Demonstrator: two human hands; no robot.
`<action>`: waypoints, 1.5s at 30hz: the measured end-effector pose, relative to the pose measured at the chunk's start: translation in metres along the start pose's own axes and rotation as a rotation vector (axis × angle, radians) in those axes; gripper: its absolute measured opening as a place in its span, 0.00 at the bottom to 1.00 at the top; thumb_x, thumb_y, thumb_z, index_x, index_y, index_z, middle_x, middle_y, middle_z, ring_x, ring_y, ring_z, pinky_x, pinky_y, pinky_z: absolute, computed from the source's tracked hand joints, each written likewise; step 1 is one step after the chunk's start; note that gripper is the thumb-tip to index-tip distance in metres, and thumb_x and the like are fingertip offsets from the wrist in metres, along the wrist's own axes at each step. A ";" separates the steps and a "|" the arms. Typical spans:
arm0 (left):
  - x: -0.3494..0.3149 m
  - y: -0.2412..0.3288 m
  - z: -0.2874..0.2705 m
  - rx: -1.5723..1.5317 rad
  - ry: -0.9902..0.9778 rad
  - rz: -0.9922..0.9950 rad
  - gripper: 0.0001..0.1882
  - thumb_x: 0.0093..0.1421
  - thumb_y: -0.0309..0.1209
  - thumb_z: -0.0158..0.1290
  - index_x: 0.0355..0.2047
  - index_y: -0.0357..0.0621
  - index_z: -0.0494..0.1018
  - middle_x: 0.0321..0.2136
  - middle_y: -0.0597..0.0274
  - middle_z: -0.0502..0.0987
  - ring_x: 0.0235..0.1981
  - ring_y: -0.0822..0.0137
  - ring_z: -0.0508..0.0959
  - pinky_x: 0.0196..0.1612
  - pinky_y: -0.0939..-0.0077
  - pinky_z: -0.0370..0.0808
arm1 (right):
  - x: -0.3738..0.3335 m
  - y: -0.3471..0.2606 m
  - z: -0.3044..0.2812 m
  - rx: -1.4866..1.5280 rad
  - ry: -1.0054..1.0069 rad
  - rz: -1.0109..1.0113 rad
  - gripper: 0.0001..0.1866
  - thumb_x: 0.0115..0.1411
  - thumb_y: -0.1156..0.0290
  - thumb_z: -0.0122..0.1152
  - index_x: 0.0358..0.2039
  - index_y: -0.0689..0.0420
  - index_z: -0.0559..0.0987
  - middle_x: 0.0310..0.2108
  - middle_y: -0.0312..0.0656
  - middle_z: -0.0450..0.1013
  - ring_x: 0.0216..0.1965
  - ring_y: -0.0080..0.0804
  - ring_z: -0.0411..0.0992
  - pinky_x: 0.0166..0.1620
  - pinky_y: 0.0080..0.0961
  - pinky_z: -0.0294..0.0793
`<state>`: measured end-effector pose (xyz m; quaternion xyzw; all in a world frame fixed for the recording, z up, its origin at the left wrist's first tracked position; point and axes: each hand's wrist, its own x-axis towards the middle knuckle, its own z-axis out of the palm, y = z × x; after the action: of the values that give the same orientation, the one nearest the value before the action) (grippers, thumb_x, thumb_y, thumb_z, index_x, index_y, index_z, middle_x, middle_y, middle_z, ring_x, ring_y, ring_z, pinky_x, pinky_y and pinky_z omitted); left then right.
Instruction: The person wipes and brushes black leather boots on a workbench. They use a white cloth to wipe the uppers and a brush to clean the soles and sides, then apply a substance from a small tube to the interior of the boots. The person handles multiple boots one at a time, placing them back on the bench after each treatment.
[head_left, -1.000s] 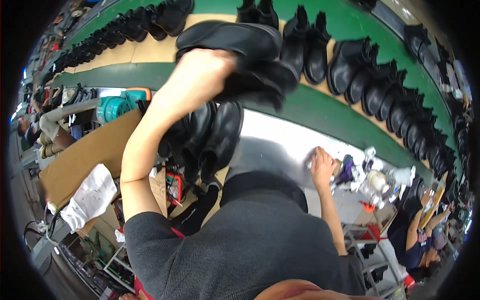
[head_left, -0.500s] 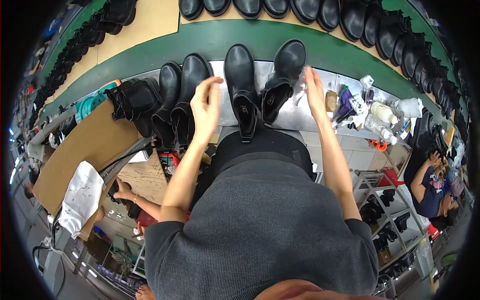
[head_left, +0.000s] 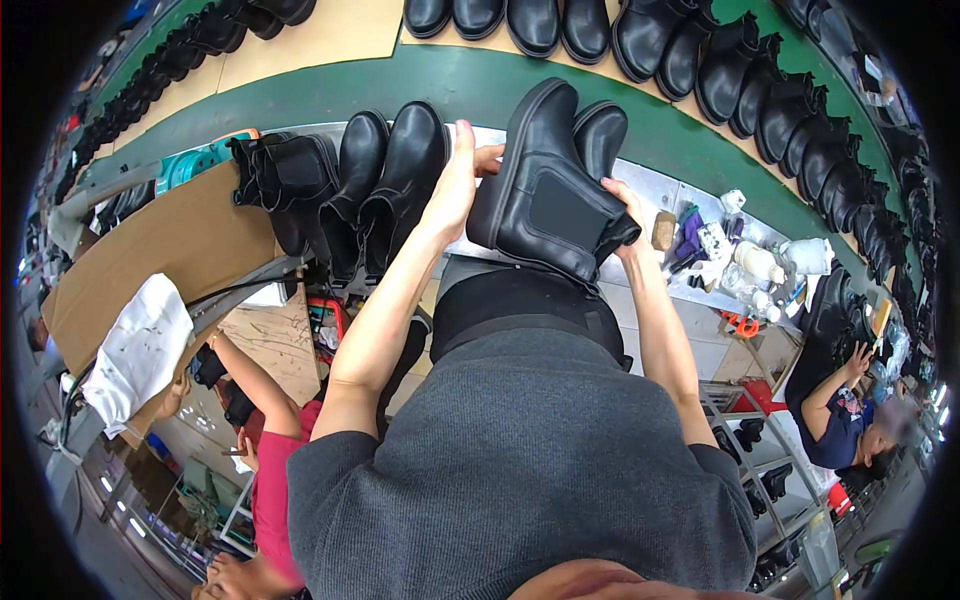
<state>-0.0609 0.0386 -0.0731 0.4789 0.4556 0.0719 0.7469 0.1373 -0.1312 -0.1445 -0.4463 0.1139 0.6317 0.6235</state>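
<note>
In front of me a black ankle boot [head_left: 555,190] with a dark elastic side panel is tilted on its side, toe pointing away. My right hand [head_left: 628,212] is closed on the top of its shaft. My left hand [head_left: 455,190] is beside the sole with its fingers stretched and apart; the fingertips reach the sole's edge, and I cannot tell whether they press on it. Behind the held boot, a second black boot [head_left: 602,135] is partly hidden. Left of my left hand stand two more black boots, one [head_left: 412,160] nearer it and one [head_left: 362,165] further out.
A metal ledge [head_left: 665,185] runs along a green bench [head_left: 470,85] lined with several black boots. To the right lie a tan block [head_left: 663,230], plastic bottles [head_left: 760,262] and orange-handled scissors [head_left: 742,324]. Cardboard [head_left: 150,270] with a white cloth [head_left: 145,345] is at left. Other people work both sides.
My hands have come inward. The left boot of the pair before me has been raised and turned on its side, with my right hand now on its shaft. The person at left has moved.
</note>
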 end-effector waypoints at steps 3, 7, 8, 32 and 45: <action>-0.023 0.030 0.013 0.034 -0.014 0.029 0.53 0.58 0.72 0.19 0.54 0.35 0.69 0.45 0.53 0.73 0.50 0.62 0.67 0.56 0.64 0.57 | -0.006 -0.009 0.005 0.042 -0.102 0.020 0.24 0.58 0.57 0.55 0.48 0.63 0.73 0.45 0.50 0.74 0.44 0.37 0.75 0.48 0.34 0.75; -0.008 0.034 0.004 -0.070 -0.051 -0.088 0.54 0.57 0.73 0.21 0.50 0.30 0.69 0.47 0.51 0.73 0.49 0.60 0.69 0.55 0.64 0.59 | -0.014 -0.017 0.020 -0.087 0.146 -0.170 0.35 0.62 0.39 0.45 0.46 0.64 0.75 0.40 0.45 0.75 0.41 0.33 0.74 0.47 0.32 0.72; 0.002 0.029 0.001 -0.110 -0.057 -0.154 0.54 0.57 0.73 0.21 0.49 0.29 0.69 0.46 0.50 0.73 0.49 0.60 0.70 0.54 0.64 0.60 | -0.010 -0.018 0.007 -0.271 0.285 -0.244 0.38 0.62 0.35 0.41 0.47 0.63 0.75 0.38 0.42 0.75 0.39 0.30 0.72 0.44 0.29 0.71; 0.062 -0.018 -0.002 0.715 0.384 0.056 0.46 0.57 0.60 0.51 0.62 0.33 0.56 0.62 0.42 0.58 0.60 0.55 0.65 0.61 0.65 0.61 | -0.042 0.006 0.005 0.548 -0.686 0.157 0.29 0.59 0.51 0.57 0.49 0.65 0.71 0.42 0.43 0.74 0.40 0.31 0.74 0.44 0.29 0.75; 0.047 0.103 0.063 0.203 -0.465 0.207 0.26 0.49 0.26 0.64 0.49 0.38 0.70 0.37 0.61 0.78 0.38 0.74 0.77 0.46 0.79 0.74 | -0.075 -0.071 0.107 -0.710 -0.272 -0.076 0.29 0.58 0.51 0.61 0.48 0.66 0.72 0.37 0.41 0.76 0.34 0.27 0.76 0.37 0.21 0.77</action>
<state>0.0468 0.0781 -0.0133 0.5988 0.2254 -0.0101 0.7684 0.1422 -0.0939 -0.0004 -0.5505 -0.2125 0.6618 0.4624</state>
